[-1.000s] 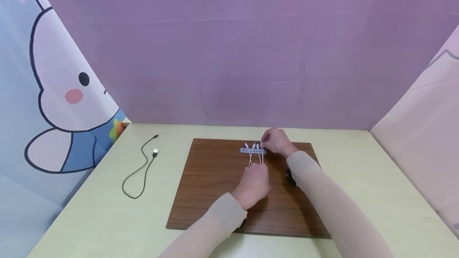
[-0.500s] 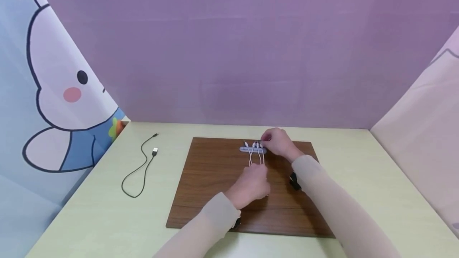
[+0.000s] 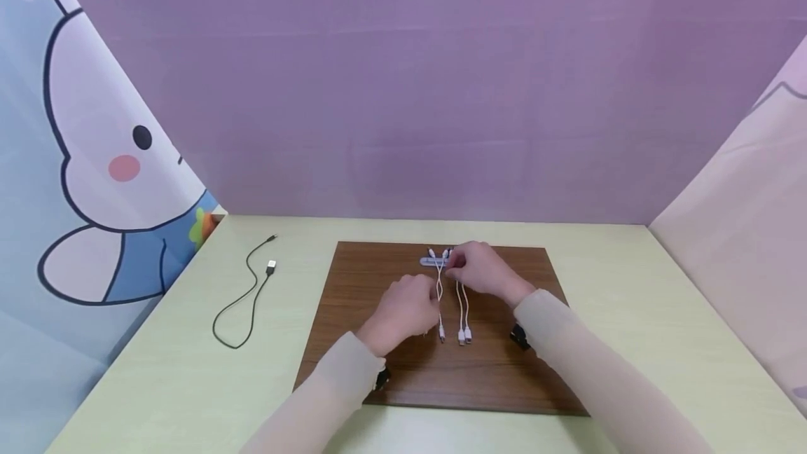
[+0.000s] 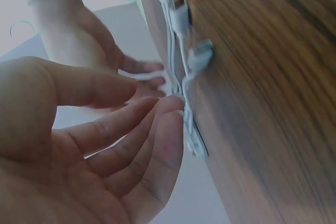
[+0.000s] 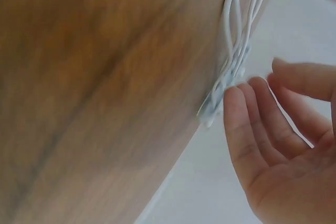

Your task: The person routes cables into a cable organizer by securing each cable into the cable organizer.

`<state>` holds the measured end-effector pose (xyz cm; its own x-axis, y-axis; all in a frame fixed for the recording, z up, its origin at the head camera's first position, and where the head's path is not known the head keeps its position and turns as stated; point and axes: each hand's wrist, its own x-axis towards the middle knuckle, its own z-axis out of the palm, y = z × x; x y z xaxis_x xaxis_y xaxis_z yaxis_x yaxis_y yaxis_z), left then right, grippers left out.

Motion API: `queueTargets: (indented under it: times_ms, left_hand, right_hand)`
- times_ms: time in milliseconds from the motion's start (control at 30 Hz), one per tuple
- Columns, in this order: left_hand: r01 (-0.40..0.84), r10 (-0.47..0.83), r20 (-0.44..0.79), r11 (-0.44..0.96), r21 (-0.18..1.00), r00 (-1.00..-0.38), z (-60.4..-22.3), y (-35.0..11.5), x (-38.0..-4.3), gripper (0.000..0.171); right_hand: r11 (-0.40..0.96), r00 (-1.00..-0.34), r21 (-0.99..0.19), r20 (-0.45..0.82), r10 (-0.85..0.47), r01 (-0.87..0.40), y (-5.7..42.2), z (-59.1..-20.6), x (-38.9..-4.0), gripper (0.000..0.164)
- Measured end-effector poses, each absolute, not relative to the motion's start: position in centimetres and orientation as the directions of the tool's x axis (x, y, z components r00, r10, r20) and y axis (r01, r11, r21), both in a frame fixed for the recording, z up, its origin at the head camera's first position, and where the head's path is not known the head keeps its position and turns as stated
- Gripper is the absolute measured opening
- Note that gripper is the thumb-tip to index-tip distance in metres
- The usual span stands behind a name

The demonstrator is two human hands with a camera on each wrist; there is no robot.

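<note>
White charging cables (image 3: 462,307) lie side by side on a brown wooden board (image 3: 359,279), plugs toward the person. Their far ends sit in a grey-blue cable clip strip (image 3: 429,262) near the board's back edge. My left hand (image 3: 403,307) hovers just left of the cables; in the left wrist view its thumb is apart from loosely bent fingers (image 4: 168,140), whose tips overlap the cords. My right hand (image 3: 482,272) is over the strip's right end and hides it in the head view. In the right wrist view its fingers (image 5: 244,135) are relaxed beside the strip, with nothing between them and the thumb.
A black USB cable (image 3: 255,293) lies in a loose loop on the pale yellow table (image 3: 157,384), left of the board. Behind the table hangs a purple cloth (image 3: 403,90). A cartoon-printed cloth (image 3: 94,195) borders the left side.
My left hand has let go of the white cables and moved left, uncovering their plugs. My right hand has come slightly down and left, from the cable tips to over the strip.
</note>
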<state>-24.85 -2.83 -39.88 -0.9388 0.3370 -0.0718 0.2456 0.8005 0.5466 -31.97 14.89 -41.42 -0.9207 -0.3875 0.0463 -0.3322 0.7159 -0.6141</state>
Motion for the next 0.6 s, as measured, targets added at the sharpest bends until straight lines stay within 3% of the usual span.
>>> queueTargets:
  times_ms: [400, 600]
  left_hand:
    - [0.176, 0.251, -0.062, 0.814, 0.554, -0.966, -40.5, -5.0, -25.5, 0.010]
    - [0.154, 0.237, -0.076, 0.811, 0.564, -0.969, -40.4, -5.4, -25.5, 0.011]
  right_hand:
    - [0.730, -0.862, -0.554, -0.044, -0.506, -0.400, 12.9, -41.7, -29.0, 0.004]
    - [0.757, -0.852, -0.521, -0.102, -0.514, -0.395, 12.6, -41.5, -28.1, 0.015]
